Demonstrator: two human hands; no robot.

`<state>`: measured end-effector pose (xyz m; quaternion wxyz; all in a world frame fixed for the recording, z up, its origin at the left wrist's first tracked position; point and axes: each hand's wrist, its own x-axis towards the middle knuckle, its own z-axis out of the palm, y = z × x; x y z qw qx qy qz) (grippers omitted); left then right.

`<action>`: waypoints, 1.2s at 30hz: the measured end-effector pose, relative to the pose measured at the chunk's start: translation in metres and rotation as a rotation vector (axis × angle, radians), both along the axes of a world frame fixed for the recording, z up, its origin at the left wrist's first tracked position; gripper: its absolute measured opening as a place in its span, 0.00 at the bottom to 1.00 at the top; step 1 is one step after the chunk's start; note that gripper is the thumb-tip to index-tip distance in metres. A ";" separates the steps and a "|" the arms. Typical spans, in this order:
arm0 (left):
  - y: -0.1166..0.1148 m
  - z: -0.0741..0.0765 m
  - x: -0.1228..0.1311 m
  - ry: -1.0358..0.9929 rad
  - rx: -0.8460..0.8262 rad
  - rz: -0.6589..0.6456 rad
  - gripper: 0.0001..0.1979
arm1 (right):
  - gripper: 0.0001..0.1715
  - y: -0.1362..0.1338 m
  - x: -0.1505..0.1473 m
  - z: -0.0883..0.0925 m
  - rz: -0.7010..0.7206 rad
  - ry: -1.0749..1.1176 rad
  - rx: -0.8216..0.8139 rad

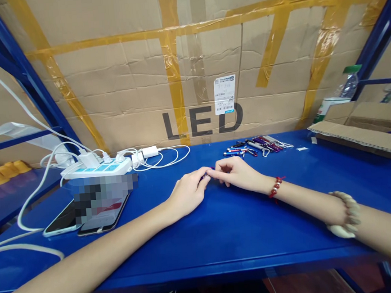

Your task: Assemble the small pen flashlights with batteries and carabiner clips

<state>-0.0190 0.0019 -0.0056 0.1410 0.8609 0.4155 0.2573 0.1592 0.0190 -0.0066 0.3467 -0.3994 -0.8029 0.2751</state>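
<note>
My left hand and my right hand meet above the blue tabletop, fingertips touching. Both are closed, thumbs and index fingers pinched around a small purple-and-silver piece. Fingers cover most of it, so its kind cannot be made out. Just beyond my right hand lies a loose group of slim metallic tubes in blue, red, silver and purple, some with carabiner clips. A red beaded bracelet circles my right wrist, and a chunkier pale one sits farther up that forearm.
To the left, a white power strip holds chargers and tangled white cables. Two phones lie before it. At right stand an open cardboard box and a green-capped bottle. A taped LED carton walls the back.
</note>
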 end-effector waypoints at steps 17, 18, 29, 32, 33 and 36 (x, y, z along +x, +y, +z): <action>0.001 0.000 0.000 -0.017 0.019 0.156 0.15 | 0.26 0.010 -0.001 -0.001 -0.146 0.371 -0.305; 0.001 0.000 0.000 -0.015 0.020 0.157 0.15 | 0.26 0.010 -0.001 -0.001 -0.147 0.369 -0.315; 0.001 -0.001 -0.001 -0.017 0.019 0.162 0.15 | 0.19 0.013 -0.001 -0.002 -0.156 0.337 -0.229; 0.001 -0.001 -0.001 -0.017 0.019 0.166 0.15 | 0.10 0.013 0.000 -0.002 -0.208 0.365 -0.078; 0.001 -0.001 -0.001 -0.018 0.019 0.166 0.15 | 0.13 0.014 0.001 -0.002 -0.225 0.367 -0.032; 0.001 -0.001 -0.001 -0.019 0.021 0.167 0.15 | 0.20 0.015 0.003 -0.003 -0.254 0.362 0.050</action>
